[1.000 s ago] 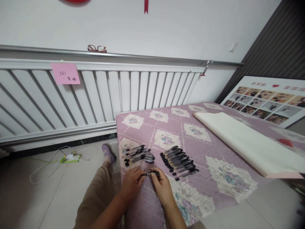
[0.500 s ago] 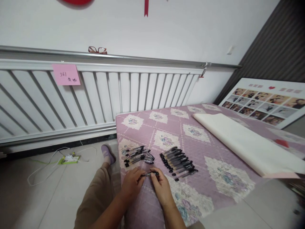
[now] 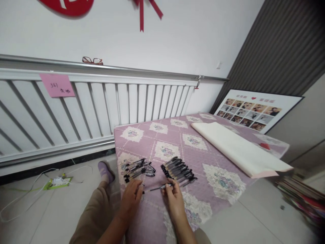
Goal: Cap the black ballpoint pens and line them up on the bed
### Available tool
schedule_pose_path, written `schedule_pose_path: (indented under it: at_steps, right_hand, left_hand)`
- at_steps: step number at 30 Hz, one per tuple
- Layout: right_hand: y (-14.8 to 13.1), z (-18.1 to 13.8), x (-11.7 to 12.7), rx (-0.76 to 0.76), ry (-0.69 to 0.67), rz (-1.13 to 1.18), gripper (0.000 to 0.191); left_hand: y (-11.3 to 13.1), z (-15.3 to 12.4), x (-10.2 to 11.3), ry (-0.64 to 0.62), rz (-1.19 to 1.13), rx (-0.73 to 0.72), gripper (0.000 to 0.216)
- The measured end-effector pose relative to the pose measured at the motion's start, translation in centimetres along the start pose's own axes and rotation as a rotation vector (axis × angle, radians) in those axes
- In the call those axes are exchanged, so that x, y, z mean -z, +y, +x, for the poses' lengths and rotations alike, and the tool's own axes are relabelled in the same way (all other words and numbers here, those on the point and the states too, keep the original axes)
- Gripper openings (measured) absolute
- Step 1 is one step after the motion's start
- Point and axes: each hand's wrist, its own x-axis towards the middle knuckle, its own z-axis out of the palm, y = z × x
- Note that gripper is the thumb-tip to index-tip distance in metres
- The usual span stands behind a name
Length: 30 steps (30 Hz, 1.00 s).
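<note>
Seemingly midway, the left hand [image 3: 132,196] and right hand [image 3: 172,196] each pinch an end of one pen [image 3: 157,187] over the table [image 3: 228,159], capped row [image 3: 177,167] at one o'clock, loose pile [image 3: 137,166] at eleven.

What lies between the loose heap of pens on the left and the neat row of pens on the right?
In the head view, only a bare strip of the patterned purple cloth separates the loose heap from the neat row; nothing lies in the gap.
</note>
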Motion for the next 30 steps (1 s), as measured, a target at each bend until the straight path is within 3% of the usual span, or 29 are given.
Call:
schedule_pose_path:
  at_steps: [6, 12, 17, 30]
  right_hand:
    - [-2.0, 3.4, 6.2, -0.033, 0.162, -0.093, 0.042]
    - [-3.3, 7.6, 11.1, -0.056, 0.189, -0.288, 0.042]
    - [-2.7, 9.3, 12.2, -0.025, 0.145, -0.447, 0.040]
    - [-2.4, 10.7, 12.2, 0.047, 0.148, -0.754, 0.032]
  left_hand:
    - [0.4, 0.1, 0.2, 0.015, 0.025, -0.009, 0.023]
    - [0.6, 0.1, 0.2, -0.001, 0.032, 0.004, 0.025]
    - [0.5, 0.1, 0.1, 0.000, 0.032, 0.006, 0.024]
    - [0.4, 0.1, 0.1, -0.004, 0.030, 0.007, 0.023]
